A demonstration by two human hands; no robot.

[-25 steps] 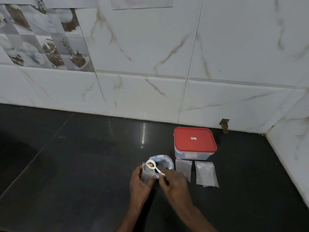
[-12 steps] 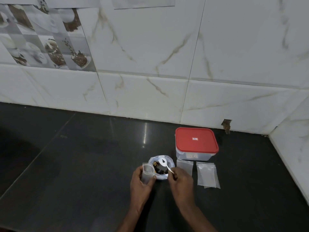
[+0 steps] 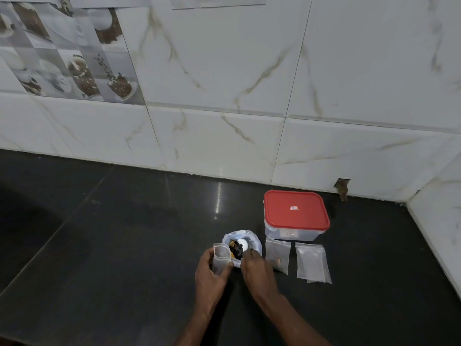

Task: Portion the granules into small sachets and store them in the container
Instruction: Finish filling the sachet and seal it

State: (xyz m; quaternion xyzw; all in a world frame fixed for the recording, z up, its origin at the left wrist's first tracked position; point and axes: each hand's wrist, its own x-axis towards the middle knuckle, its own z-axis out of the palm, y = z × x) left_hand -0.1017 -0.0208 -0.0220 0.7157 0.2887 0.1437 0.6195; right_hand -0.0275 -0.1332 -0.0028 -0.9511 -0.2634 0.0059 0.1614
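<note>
well, from the head view the left hand (image 3: 212, 270) grips a clear sachet (image 3: 220, 255) upright, thumb and fingers curled round its soft, glossy sides so that the mouth gapes in a rounded square. touching it on the right sits a crinkled plastic bag (image 3: 252, 237), thin and whitish, its top rolled open into a ring. inside lie the granules (image 3: 235, 249), dark and lumpy with a few amber bits. the right hand (image 3: 257, 268) has its grip pinched on the thin handle of a white plastic spoon (image 3: 242, 244), whose round bowl sits in the bag's mouth over the granules. right of the bag a flat sachet (image 3: 277, 255) lies on the counter (image 3: 124, 245) with a little brown matter near its lower end. beside that, apart, lies a stack of sachets (image 3: 311, 264), clear, limp and slightly fanned. just behind both stands the container (image 3: 291, 234), a rounded rectangle with translucent walls and a smooth red lid (image 3: 295, 212) pressed on. the counter is black polished stone that catches a streak of glare. behind it rises a wall (image 3: 224, 71) of glossy white tiles veined in tan, with a printed tile (image 3: 69, 58) of cups at upper left.
</note>
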